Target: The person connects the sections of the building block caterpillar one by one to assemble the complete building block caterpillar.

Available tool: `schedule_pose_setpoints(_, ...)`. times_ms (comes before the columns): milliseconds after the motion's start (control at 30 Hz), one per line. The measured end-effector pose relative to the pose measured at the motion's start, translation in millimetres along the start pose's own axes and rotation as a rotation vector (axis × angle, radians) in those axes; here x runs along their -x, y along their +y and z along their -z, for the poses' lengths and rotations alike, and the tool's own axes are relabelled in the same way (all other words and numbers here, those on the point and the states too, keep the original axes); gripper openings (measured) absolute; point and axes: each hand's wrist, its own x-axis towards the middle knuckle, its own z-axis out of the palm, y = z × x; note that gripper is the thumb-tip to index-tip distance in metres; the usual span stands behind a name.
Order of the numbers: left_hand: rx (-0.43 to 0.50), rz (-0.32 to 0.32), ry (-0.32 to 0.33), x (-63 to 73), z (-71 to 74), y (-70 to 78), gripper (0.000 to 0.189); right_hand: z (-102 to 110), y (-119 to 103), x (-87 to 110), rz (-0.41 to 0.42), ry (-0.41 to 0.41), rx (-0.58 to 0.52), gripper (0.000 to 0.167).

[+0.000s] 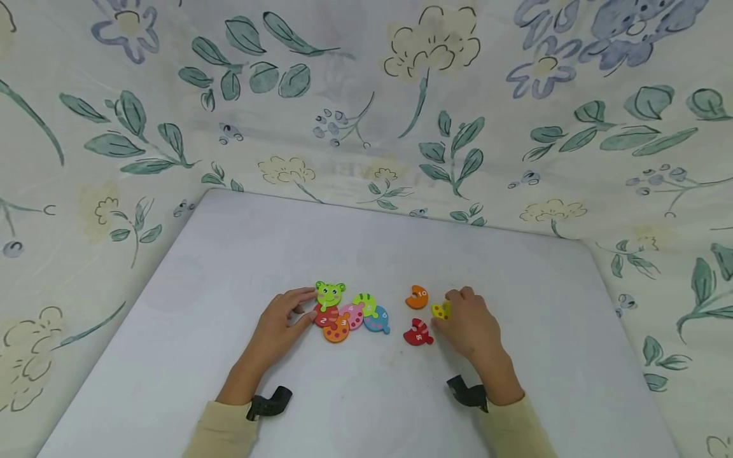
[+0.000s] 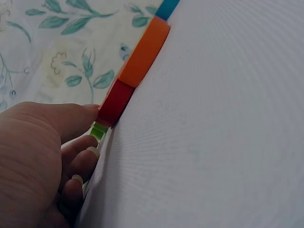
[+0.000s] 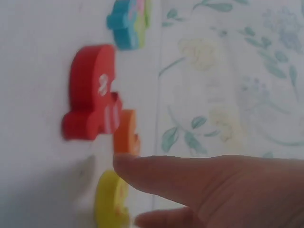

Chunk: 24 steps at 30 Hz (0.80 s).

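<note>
A chain of joined puzzle pieces lies on the white table, starting with a green animal-face piece (image 1: 329,294) and a red piece (image 1: 326,316). My left hand (image 1: 279,326) is at the chain's left end, thumb touching the red piece and fingertips beside the green face. Orange (image 1: 335,331), pink (image 1: 352,315), striped green (image 1: 363,301) and blue pieces (image 1: 376,320) continue the chain rightward. My right hand (image 1: 471,323) pinches a yellow spotted piece (image 3: 110,199) between thumb and fingers, close over the table. The hand hides part of it in the head view.
A loose orange piece (image 1: 417,297) and a loose red striped piece (image 1: 418,333) lie between the chain and my right hand. The white tabletop (image 1: 366,394) meets a floral cloth (image 1: 355,70) at its back and sides.
</note>
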Motion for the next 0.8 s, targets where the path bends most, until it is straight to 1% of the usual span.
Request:
schedule_pose_setpoints(167, 0.003, 0.013, -0.016, 0.9, 1.3, 0.3, 0.046, -9.3, 9.0, -5.7, -0.042, -0.005, 0.019, 0.058)
schedule_pose_setpoints(233, 0.004, 0.010, -0.017, 0.8, 1.1, 0.0, 0.047, -11.4, 10.1, -7.4, -0.034, 0.008, 0.016, 0.058)
schedule_pose_setpoints(300, 0.002, 0.006, -0.018, 0.6, 1.3, -0.2, 0.047, -10.1, 6.9, -6.1, -0.011, 0.029, -0.011, 0.058)
schedule_pose_setpoints(367, -0.002, -0.001, -0.010, 0.4, 1.3, -0.8, 0.047, -7.3, -2.8, -1.6, 0.026, 0.039, -0.049, 0.060)
schedule_pose_setpoints(467, -0.006, -0.002, -0.007, -0.1, 1.0, -1.8, 0.047, -8.1, -25.2, 8.8, 0.122, 0.039, -0.088, 0.060)
schedule_pose_setpoints(533, 0.002, 0.003, -0.008, -0.4, 0.4, -2.2, 0.047, -14.1, -40.0, 14.7, 0.185, 0.019, -0.076, 0.058)
schedule_pose_setpoints(600, 0.007, 0.009, -0.014, -0.4, -0.4, -2.4, 0.047, -23.0, -50.2, 18.9, 0.232, -0.012, -0.043, 0.056)
schedule_pose_setpoints(667, 0.009, 0.013, -0.018, 0.0, -1.0, -2.1, 0.047, -31.2, -56.9, 21.1, 0.244, -0.030, -0.012, 0.054)
schedule_pose_setpoints(800, 0.002, 0.018, -0.018, 1.3, -1.6, -1.9, 0.048, -43.1, -61.6, 22.3, 0.240, -0.021, 0.046, 0.054)
